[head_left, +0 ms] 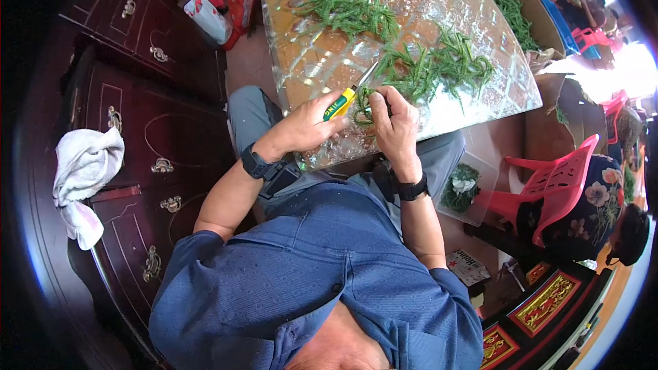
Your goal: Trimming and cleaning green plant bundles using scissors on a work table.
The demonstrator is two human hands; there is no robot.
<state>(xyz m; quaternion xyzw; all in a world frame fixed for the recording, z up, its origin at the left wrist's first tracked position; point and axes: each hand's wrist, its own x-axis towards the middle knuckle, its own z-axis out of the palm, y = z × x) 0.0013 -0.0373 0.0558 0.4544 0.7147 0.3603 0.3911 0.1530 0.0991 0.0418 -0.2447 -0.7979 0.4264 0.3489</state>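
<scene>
My left hand [310, 125] is closed around a yellow-and-green-handled tool [341, 103] with a slim, pointed metal tip, which slants up and to the right over the near edge of the table. Beside it, my right hand [397, 123] is closed in a pinch on a curled green plastic-looking sprig [363, 108]. The sprig hangs between the two hands, close to the tool's handle; the pinched end is hidden by my fingers. Just beyond my right hand lies a loose pile of green sprigs [439, 68] on the glossy, patterned table [312, 140].
Another sprig heap [353, 10] lies farther back. A cardboard box [541, 17] of greenery stands at the far right, a clear bin [480, 181] by my right knee. Dark drawers [164, 89] line the left. A person [596, 212] sits on a pink chair [558, 178] at right.
</scene>
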